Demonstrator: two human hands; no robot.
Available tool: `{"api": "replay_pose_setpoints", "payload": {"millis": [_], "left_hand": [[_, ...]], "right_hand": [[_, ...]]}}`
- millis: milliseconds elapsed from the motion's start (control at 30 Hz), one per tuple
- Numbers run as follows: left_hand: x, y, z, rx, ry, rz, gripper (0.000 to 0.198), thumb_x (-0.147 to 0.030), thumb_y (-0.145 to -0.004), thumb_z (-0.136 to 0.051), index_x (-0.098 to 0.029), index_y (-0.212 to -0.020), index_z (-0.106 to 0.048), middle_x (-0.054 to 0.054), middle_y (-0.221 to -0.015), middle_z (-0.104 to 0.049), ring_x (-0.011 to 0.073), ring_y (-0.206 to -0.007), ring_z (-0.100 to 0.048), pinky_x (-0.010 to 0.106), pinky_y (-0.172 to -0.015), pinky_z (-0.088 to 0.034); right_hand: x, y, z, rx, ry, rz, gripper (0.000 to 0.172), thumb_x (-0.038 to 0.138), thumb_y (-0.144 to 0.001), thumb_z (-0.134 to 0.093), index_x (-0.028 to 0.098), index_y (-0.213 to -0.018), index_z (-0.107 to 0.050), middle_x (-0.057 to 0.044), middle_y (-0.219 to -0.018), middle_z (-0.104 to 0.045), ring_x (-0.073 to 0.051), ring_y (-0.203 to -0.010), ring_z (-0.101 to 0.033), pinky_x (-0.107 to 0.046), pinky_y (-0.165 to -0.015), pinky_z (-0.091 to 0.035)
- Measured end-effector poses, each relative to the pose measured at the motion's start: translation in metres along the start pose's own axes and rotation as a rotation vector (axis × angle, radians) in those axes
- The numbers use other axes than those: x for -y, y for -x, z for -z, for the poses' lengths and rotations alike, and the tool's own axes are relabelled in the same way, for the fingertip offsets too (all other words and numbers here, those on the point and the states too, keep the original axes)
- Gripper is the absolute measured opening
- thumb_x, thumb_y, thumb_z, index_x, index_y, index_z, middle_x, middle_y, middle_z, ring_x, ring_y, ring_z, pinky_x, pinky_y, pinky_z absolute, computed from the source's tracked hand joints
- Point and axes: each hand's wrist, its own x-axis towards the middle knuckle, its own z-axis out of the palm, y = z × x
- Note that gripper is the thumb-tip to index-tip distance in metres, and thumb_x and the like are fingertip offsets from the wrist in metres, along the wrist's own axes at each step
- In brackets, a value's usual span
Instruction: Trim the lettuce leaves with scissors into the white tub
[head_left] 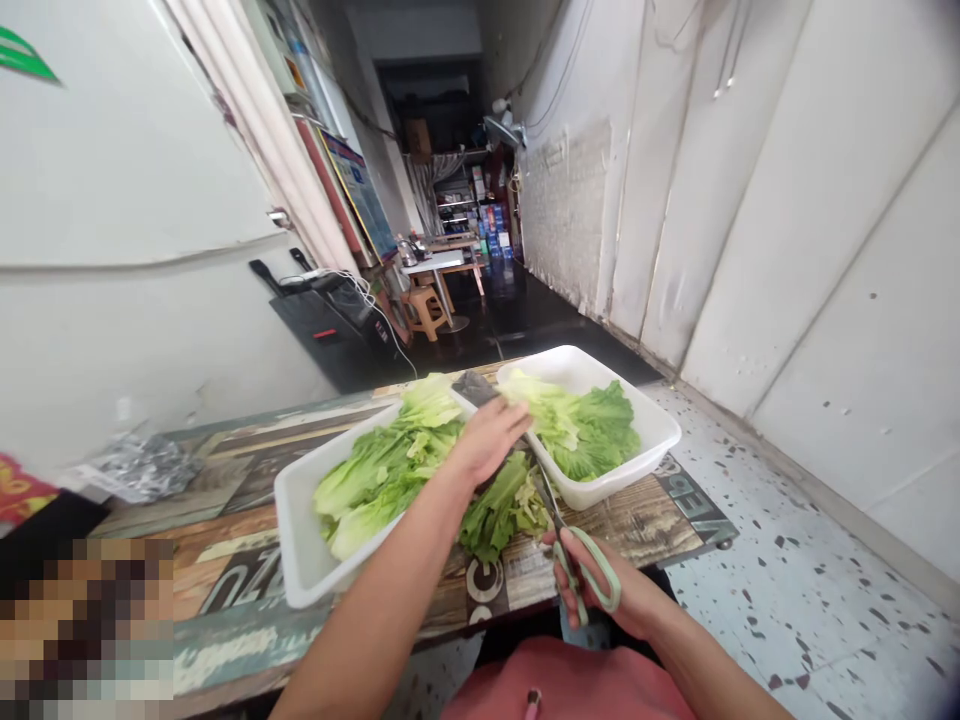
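My right hand grips a pair of scissors by their pale green handles near the table's front edge. Their dark blades point away from me, beside the near left corner of the right white tub. My left hand reaches over the gap between two tubs, fingers stretched out towards the lettuce leaves in the right one; whether they touch is unclear. The left white tub holds more lettuce leaves. Between the tubs lie loose green leaves and trimmings, partly under my left hand.
Both tubs stand on a wood-patterned table. A clear plastic bag of silvery things lies at its left. Beyond are a black case-like object, a stool and a small table. A white wall runs along the right.
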Motion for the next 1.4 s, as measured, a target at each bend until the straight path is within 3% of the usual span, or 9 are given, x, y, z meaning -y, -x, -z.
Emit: {"api": "replay_pose_setpoints", "payload": {"millis": [133,367,500,633,767,867,933,1033,1400], "left_hand": [[0.002,-0.009,0.012,-0.071,-0.471,-0.132,0.04,-0.015,-0.075,-0.067,-0.013,-0.115,-0.067,0.013,-0.129,-0.064,0.0254,-0.123,-0.056,0.036,-0.108,-0.04],[-0.044,-0.007,0.117,-0.32,-1.58,0.069,0.024,-0.019,-0.081,-0.057,-0.016,-0.098,-0.075,0.008,-0.103,-0.075,0.0226,-0.097,-0.068,0.028,-0.084,-0.048],[-0.045,-0.019,0.157,-0.258,-1.753,0.195,0.015,-0.023,-0.075,-0.065,-0.017,-0.087,-0.073,0.01,-0.096,-0.075,0.0238,-0.09,-0.068,0.028,-0.075,-0.047],[-0.034,-0.023,0.167,-0.255,-1.726,0.165,0.013,-0.024,-0.068,-0.071,-0.018,-0.08,-0.069,0.006,-0.087,-0.074,0.0223,-0.084,-0.067,0.027,-0.069,-0.046],[-0.043,-0.019,0.158,-0.314,-1.632,0.081,0.007,-0.022,-0.074,-0.065,-0.017,-0.076,-0.063,0.005,-0.08,-0.071,0.0216,-0.08,-0.067,0.029,-0.072,-0.048],[-0.051,-0.009,0.135,-0.392,-1.042,0.043,0.009,-0.022,-0.077,-0.064,-0.016,-0.082,-0.058,0.003,-0.068,-0.068,0.0191,-0.071,-0.068,0.03,-0.072,-0.053],[-0.049,0.002,0.112,-0.354,-0.552,0.049,0.014,-0.019,-0.074,-0.069,-0.015,-0.084,-0.059,0.002,-0.069,-0.068,0.0172,-0.072,-0.07,0.03,-0.077,-0.055],[-0.033,0.022,0.078,-0.246,-0.219,0.059,0.025,-0.017,-0.064,-0.08,-0.012,-0.084,-0.064,0.006,-0.082,-0.072,0.016,-0.082,-0.071,0.028,-0.088,-0.054],[0.044,0.062,0.026,-0.26,-0.475,-0.108,0.033,-0.037,-0.063,-0.08,-0.015,-0.084,-0.068,0.004,-0.081,-0.072,0.0157,-0.075,-0.065,0.027,-0.073,-0.051]], "right_hand": [[-0.006,-0.001,0.006,0.035,0.003,-0.007,0.053,0.065,-0.085,-0.054,0.018,-0.109,-0.051,0.005,-0.066,-0.056,-0.01,-0.045,-0.052,-0.023,-0.043,-0.041],[-0.009,-0.002,0.007,0.009,-0.049,-0.027,0.056,0.065,-0.081,-0.06,0.017,-0.11,-0.049,0.005,-0.065,-0.056,-0.01,-0.045,-0.051,-0.023,-0.042,-0.046],[-0.006,-0.001,0.001,0.016,-0.065,-0.039,0.057,0.065,-0.079,-0.063,0.017,-0.107,-0.05,0.005,-0.063,-0.055,-0.009,-0.045,-0.05,-0.022,-0.041,-0.047],[-0.001,0.001,-0.002,0.005,-0.033,-0.04,0.062,0.067,-0.074,-0.067,0.017,-0.104,-0.05,0.006,-0.061,-0.054,-0.008,-0.042,-0.05,-0.021,-0.04,-0.047],[0.0,0.002,-0.002,0.012,-0.006,-0.04,0.065,0.07,-0.071,-0.068,0.017,-0.104,-0.051,0.006,-0.061,-0.055,-0.009,-0.041,-0.05,-0.021,-0.04,-0.046],[-0.002,0.002,-0.002,0.003,-0.002,-0.05,0.069,0.072,-0.067,-0.069,0.017,-0.105,-0.052,0.006,-0.06,-0.055,-0.009,-0.043,-0.05,-0.022,-0.041,-0.046],[-0.002,0.002,-0.004,0.013,0.007,-0.05,0.07,0.073,-0.066,-0.069,0.018,-0.106,-0.053,0.006,-0.062,-0.055,-0.009,-0.044,-0.051,-0.022,-0.043,-0.046],[0.0,0.003,-0.007,0.054,0.022,-0.027,0.068,0.071,-0.069,-0.068,0.019,-0.11,-0.053,0.007,-0.066,-0.055,-0.008,-0.047,-0.051,-0.021,-0.046,-0.046],[0.01,0.012,-0.009,0.054,0.166,0.04,0.073,0.077,-0.069,-0.062,0.017,-0.111,-0.053,0.007,-0.066,-0.053,-0.006,-0.046,-0.051,-0.018,-0.043,-0.04]]}}
